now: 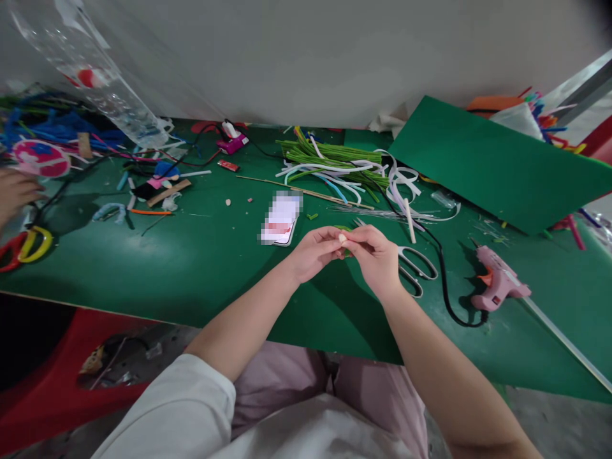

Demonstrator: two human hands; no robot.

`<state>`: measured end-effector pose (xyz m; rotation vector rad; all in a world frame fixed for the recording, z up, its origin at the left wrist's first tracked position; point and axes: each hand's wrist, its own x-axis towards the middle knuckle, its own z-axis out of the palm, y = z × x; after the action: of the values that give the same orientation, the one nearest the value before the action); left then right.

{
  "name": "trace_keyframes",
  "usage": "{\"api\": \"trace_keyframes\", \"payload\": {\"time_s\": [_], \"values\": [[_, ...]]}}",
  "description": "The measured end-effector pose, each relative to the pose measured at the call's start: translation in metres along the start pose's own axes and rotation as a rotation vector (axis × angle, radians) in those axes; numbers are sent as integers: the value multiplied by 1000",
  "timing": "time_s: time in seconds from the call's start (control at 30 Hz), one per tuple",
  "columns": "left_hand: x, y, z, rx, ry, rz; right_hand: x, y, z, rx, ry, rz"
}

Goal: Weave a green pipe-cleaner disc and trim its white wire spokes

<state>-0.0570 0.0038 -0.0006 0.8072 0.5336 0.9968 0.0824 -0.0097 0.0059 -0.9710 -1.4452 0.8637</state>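
My left hand [315, 254] and my right hand [377, 258] meet above the table, fingertips pressed together. Between them is a small cream-coloured piece [342, 238], pinched from both sides; its exact kind is too small to make out. A bit of something green, mostly hidden, shows behind the fingers. Scissors with white-grey handles [421, 262] lie beside my right hand, their blades partly behind it. Just beyond my left hand lies a phone [283, 220] with its screen lit and blurred out.
Green and white fuzzy stems [335, 159] lie in a bundle at the back. A pink glue gun [500, 277] rests at right, its black cord curving near the scissors. A green board [497, 166] leans behind. At far left, another person's hand [18, 191] is near red-and-yellow scissors [36, 245].
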Motion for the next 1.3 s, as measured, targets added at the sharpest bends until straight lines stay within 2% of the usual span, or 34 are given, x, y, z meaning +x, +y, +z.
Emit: {"api": "trace_keyframes", "payload": {"time_s": [0.23, 0.57, 0.7, 0.83, 0.97, 1.17, 1.3], "values": [[0, 1, 3, 10, 33, 2, 0, -2, -1, -58, 26, -44], [0, 8, 3, 99, 46, -1, 1, -1, -5, -326, 37, -219], [0, 8, 5, 206, 106, 44, 2, 4, -7, -452, 20, -318], [0, 7, 6, 334, 169, 99, 2, 6, -6, -506, 0, -342], [0, 7, 6, 363, 178, 130, 2, 1, -5, -362, -31, -215], [1, 7, 2, 367, 158, 116, 6, -4, -7, 55, -126, 190], [1, 8, 2, 415, 188, 123, 7, -2, -7, 140, -92, 304]]}}
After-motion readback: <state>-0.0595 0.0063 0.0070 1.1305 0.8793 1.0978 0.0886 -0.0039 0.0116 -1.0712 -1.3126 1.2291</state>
